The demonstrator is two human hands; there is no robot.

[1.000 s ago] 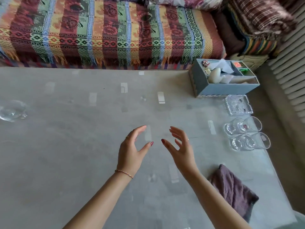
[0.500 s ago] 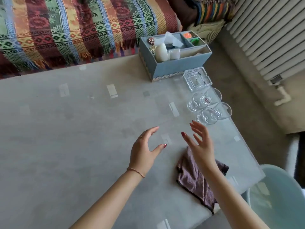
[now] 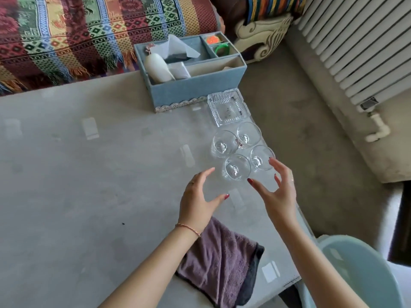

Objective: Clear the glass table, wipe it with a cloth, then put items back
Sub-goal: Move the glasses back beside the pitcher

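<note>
Both hands open: left hand (image 3: pixel 200 194) and right hand (image 3: pixel 280 190) hovering with spread fingers at centre right of the frame, holding nothing, just below the four glasses (image 3: pixel 237 167). Probably at the clearing step, since glasses, glass tray (image 3: pixel 227 110) and blue organizer box (image 3: pixel 195 85) stand on the glass table (image 3: pixel 89 196), cloth (image 3: pixel 220 265) lying at lower centre. Next, likely gripping a glass in each hand without knocking the neighbours.

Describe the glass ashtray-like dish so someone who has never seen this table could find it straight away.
Start at the blue organizer box at the far edge of the glass table, by the striped sofa throw. The square glass dish sits just to its near right, ahead of four round drinking glasses. Unlike them, it is flat, square and ribbed.
</note>
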